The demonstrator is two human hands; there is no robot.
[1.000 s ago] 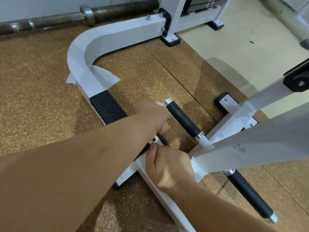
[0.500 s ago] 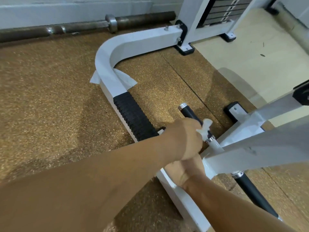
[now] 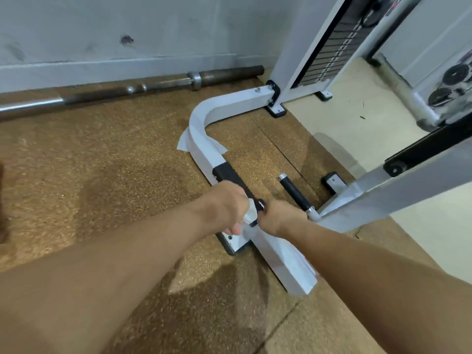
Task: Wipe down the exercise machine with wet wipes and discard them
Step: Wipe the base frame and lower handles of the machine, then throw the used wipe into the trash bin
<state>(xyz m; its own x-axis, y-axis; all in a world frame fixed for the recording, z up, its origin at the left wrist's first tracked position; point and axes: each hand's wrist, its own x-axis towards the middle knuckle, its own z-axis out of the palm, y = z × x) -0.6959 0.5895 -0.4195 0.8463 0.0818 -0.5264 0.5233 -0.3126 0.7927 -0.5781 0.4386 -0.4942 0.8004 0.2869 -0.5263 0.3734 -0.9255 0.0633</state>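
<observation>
Speckled brown rubber flooring (image 3: 115, 162) fills most of the head view and meets a grey wall (image 3: 153, 26) at the far side. The white exercise machine (image 3: 301, 47) stands on it, and its curved white base bar (image 3: 204, 118) serves as the landmark. Beyond the base bar, along the foot of the wall, lies a barbell (image 3: 158, 85). Loose white wrapping (image 3: 182, 145) sticks out from under the bend of the base bar. A black ribbed pad (image 3: 226, 172) covers the near stretch of the bar. At the near end of that pad the left hand (image 3: 224, 203) grips a crumpled white wet wipe (image 3: 249, 214), its fingers (image 3: 236, 229) curled round it just above the bar's joint plate. The right hand (image 3: 277, 215) is just beside the wipe on the bar's right side. Its fingers are curled, but it cannot be told whether they pinch the wipe or only touch it. To the right of the base bar, a black peg (image 3: 293, 191) with chrome ends juts from a slanted white frame member (image 3: 383, 190). Far right of the bar, on pale cream floor (image 3: 344, 118), rises the weight stack (image 3: 334, 47), with blurred weight plates (image 3: 449, 83) beyond it.
</observation>
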